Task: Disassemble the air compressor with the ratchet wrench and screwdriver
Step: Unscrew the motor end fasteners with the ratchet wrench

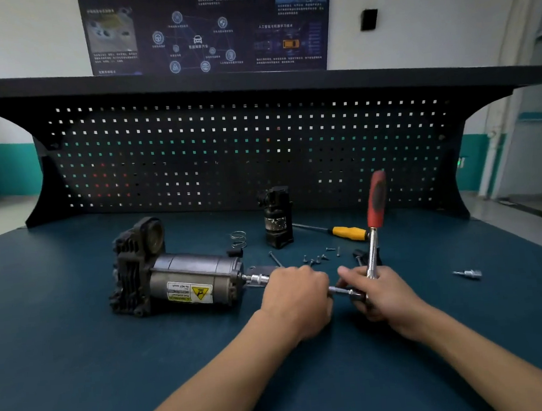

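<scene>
Bench top (81,366), dark blue-green, backed by a black pegboard (226,150); poster (207,28) on the wall above. Air compressor (177,271) lies on its side left of bench centre, finned head end toward the left edge, yellow warning label on the motor can facing up. Extension bar (259,278) runs from the can's right end face toward the near right. Its tip appears seated on a fastener there, but the engagement is too small to confirm. Left hand (298,297) is curled over the bar mid-length, gripping it. Right hand (380,290) is wrapped round the ratchet wrench (374,216) at its head end, where it joins the bar; the red handle stands nearly upright. Screwdriver (349,232), yellow handle, lies untouched toward the back edge, right of centre. Loose screws (319,257) are scattered between it and the hands. Coil spring (238,238) and a black cylindrical part (277,217) sit toward the back edge behind the compressor; a small socket (469,274) lies alone toward the right edge. Judgement: a fastener at the motor end is being loosened. Risks: the long bar acts as a lever, so an off-axis swing could tilt the tip, slip it off or round the fastener. The compressor is unclamped and may roll or skid under torque. A low handle sweep could scatter the screws, and a freed bolt could get mixed among them.
</scene>
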